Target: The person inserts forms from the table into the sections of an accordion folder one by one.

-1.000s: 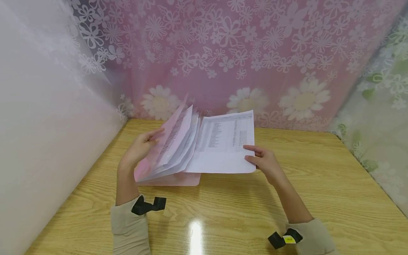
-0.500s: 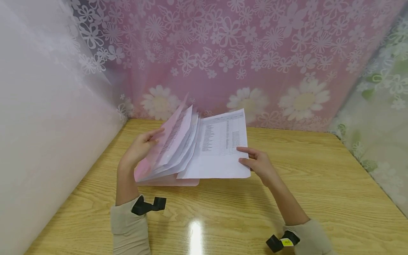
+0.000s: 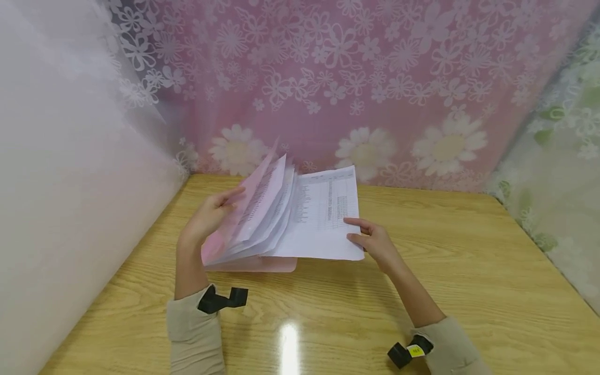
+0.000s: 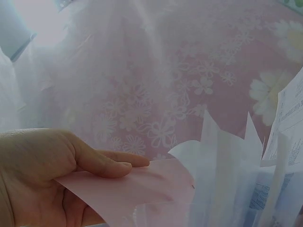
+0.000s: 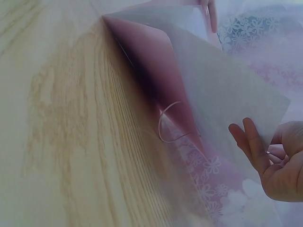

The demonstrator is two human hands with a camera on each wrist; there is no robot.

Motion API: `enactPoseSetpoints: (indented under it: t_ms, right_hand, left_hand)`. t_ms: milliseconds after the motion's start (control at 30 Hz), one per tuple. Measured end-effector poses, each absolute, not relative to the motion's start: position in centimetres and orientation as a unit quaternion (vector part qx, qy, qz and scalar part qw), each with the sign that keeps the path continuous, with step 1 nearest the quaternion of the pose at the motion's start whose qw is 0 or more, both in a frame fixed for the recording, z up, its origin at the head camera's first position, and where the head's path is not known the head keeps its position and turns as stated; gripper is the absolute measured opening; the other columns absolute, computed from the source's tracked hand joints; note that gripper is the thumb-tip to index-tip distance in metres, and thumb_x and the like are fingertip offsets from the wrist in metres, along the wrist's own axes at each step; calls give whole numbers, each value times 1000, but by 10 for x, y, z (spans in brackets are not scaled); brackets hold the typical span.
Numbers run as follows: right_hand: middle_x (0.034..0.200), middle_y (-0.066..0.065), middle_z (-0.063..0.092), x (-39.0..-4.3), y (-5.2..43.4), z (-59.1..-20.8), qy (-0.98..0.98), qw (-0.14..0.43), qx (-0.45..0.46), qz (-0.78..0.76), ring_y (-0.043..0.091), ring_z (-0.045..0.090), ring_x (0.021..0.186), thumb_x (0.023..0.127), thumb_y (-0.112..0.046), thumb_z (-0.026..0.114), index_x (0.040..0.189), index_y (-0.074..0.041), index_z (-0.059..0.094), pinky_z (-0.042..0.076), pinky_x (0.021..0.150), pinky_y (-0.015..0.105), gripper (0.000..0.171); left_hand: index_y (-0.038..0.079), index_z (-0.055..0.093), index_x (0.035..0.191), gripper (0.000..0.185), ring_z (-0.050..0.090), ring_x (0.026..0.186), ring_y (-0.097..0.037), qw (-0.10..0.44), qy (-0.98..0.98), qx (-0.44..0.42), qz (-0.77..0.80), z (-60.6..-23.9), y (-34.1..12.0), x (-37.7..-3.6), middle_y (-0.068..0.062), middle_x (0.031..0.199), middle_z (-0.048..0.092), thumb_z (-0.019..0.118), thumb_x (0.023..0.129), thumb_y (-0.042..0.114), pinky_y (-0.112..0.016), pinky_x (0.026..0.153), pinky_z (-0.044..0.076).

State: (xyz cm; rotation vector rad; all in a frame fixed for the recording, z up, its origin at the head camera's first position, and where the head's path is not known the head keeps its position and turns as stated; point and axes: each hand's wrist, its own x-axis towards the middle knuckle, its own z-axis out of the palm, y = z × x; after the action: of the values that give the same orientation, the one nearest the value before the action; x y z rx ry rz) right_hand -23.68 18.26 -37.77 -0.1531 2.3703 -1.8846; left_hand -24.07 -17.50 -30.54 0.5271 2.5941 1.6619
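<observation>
The left hand (image 3: 209, 217) grips the raised front flap of one pink folder (image 3: 253, 264), thumb curled over the thin, translucent plastic, holding it tilted up from the table. The right hand (image 3: 375, 242) pinches the right edge of one white printed sheet (image 3: 323, 219), thumb on top, fingers beneath; the sheet is flat, rectangular and covered in small tabular print. Between the two, several more white sheets (image 3: 269, 208) fan upward inside the folder; their exact number cannot be told. The folder rests on a glossy wood-grain table (image 3: 469, 271), backed by a pink flower-patterned curtain (image 3: 375, 78).
</observation>
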Motion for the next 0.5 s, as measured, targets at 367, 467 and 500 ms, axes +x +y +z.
enactPoseSetpoints:
  t_ms: [367, 467, 500]
  right_hand:
    - [118, 20, 56, -248, 174, -382, 778, 69, -55, -623, 22, 63, 85, 87, -4, 60, 131, -4, 51, 50, 69, 30, 44]
    - [118, 21, 56, -252, 169, -384, 774, 71, -58, -626, 22, 63, 84, 87, -3, 60, 130, -4, 52, 51, 68, 30, 43]
    - [118, 21, 56, -253, 167, -385, 773, 73, -59, -627, 22, 63, 83, 87, -3, 60, 130, -3, 52, 51, 67, 30, 43]
  left_hand:
    - [-1, 37, 139, 45, 23, 132, -24, 12, 827, 178, 533, -308, -174, -245, -16, 139, 39, 37, 94, -5, -43, 103, 24]
    - [-1, 38, 138, 45, 22, 132, -23, 10, 828, 177, 532, -307, -174, -245, -15, 139, 39, 37, 94, -5, -42, 102, 23]
    - [-1, 38, 138, 44, 21, 132, -23, 8, 829, 178, 530, -307, -174, -245, -15, 140, 38, 37, 94, -5, -42, 102, 23]
